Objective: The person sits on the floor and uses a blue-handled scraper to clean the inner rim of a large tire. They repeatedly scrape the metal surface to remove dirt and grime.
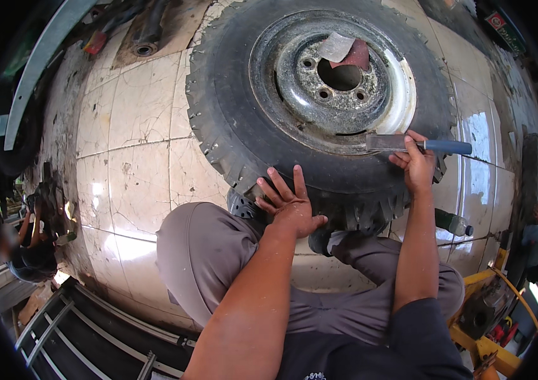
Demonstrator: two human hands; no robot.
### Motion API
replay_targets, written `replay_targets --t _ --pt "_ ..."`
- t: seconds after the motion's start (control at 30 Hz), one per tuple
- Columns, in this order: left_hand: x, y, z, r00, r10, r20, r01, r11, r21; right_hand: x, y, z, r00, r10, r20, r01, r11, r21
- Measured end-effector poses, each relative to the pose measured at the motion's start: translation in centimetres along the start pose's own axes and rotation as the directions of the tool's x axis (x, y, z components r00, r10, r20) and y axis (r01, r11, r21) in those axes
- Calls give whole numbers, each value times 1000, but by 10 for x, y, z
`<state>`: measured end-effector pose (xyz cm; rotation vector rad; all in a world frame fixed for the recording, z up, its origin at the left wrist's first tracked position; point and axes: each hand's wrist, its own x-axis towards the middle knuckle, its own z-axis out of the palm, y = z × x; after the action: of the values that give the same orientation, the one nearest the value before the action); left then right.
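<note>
A large black tyre (231, 95) on a steel wheel rim (294, 69) lies flat on the floor in front of me. My left hand (293, 206) rests with spread fingers on the tyre's near sidewall. In my right hand (418, 166) is a flat-bladed scraper (449, 147) with a blue handle, gripped where handle and blade meet. Its blade (386, 143) points left and lies over the rim's near right edge. Across the hub hole sits a folded piece of sandpaper (337, 48), grey on one side and reddish on the other. Part of the rim at right is bare, shiny metal.
Cracked pale tiles (139, 164) surround the wheel. To the right lies a green bottle (454, 223), beyond a yellow metal frame (487, 278). A black panel with metal rails (98, 323) is at lower left. Another person (31, 244) is at far left.
</note>
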<state>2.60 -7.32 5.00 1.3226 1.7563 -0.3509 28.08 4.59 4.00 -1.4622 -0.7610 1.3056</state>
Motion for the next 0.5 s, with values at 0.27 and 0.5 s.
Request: replay_targets --t 0.27,0.5 --pt "0 -3 4 1000 1 -24 -1 1000 8 -2 12 19 996 2 94 1 999 -35" --pt "3 -1 4 1000 15 -9 -16 1000 -3 -7 6 10 1000 24 18 -24 1000 16"
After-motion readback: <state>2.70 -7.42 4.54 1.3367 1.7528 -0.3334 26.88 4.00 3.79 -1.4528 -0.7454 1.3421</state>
